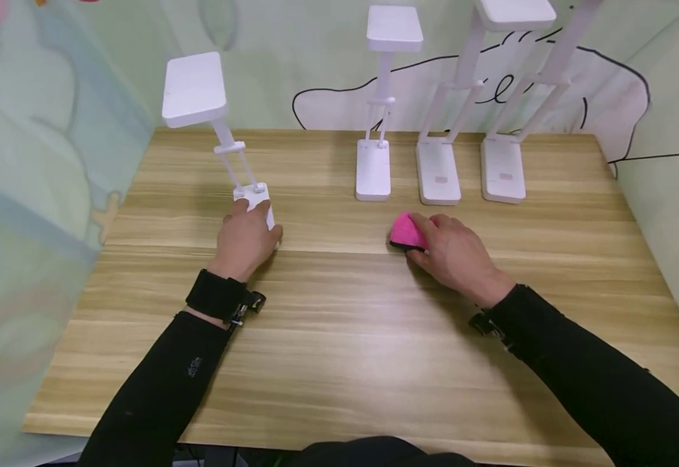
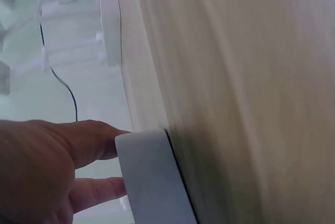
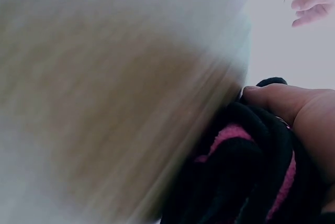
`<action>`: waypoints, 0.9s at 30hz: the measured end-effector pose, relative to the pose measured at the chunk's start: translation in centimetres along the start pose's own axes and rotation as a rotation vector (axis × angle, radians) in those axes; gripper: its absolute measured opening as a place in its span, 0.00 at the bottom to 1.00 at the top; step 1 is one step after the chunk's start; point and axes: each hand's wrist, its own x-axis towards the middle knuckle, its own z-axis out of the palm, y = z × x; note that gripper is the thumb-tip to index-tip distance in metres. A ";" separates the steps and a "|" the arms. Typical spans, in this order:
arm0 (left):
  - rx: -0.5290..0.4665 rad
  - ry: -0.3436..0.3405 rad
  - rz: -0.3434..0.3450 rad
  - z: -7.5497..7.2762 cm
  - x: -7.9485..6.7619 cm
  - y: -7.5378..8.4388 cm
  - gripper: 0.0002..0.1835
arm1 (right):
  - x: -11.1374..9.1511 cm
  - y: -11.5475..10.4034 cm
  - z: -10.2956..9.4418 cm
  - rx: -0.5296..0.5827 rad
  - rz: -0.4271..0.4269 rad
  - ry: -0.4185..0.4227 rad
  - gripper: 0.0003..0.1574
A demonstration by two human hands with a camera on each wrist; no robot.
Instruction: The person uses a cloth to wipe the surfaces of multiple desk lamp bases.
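My left hand (image 1: 247, 240) holds the base of a white folding desk lamp (image 1: 195, 87), its fingers over the base and its thumb at the right side. In the left wrist view the lamp base (image 2: 154, 177) lies at the tabletop, fingers at its edge. My right hand (image 1: 458, 253) grips a bunched pink cloth with black edging (image 1: 407, 231) on the table. Up close in the right wrist view, the cloth (image 3: 230, 132) shows fuzzy pink folds between thick black borders, with the thumb pressed on it.
Three more white desk lamps stand in a row along the back: a left one (image 1: 373, 170), a middle one (image 1: 437, 172) and a right one (image 1: 502, 167). Painted walls enclose the wood-grain table (image 1: 339, 350) at the back and sides.
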 end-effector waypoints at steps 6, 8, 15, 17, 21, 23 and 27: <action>0.060 -0.057 0.184 0.6 -1.3 3.0 0.34 | 0.2 0.0 0.0 0.011 0.018 -0.010 0.42; 0.071 -0.061 0.241 0.9 -1.6 3.9 0.34 | 0.2 0.1 0.0 0.015 0.025 -0.016 0.42; 0.068 -0.112 0.336 1.9 -2.8 6.7 0.34 | 0.2 0.3 0.0 0.028 0.038 -0.036 0.42; 0.076 -0.119 0.368 2.2 -3.1 7.4 0.35 | 0.3 0.3 0.0 0.033 0.044 -0.041 0.42; 0.095 -0.135 0.423 2.8 -3.6 8.9 0.37 | 0.3 0.5 0.0 0.041 0.067 -0.050 0.41; 0.113 -0.138 0.453 3.1 -4.0 9.7 0.38 | 0.3 0.6 -0.1 0.049 0.073 -0.052 0.41; 0.151 -0.133 0.515 3.7 -4.8 11.4 0.38 | 0.4 0.9 -0.1 0.066 0.056 -0.031 0.38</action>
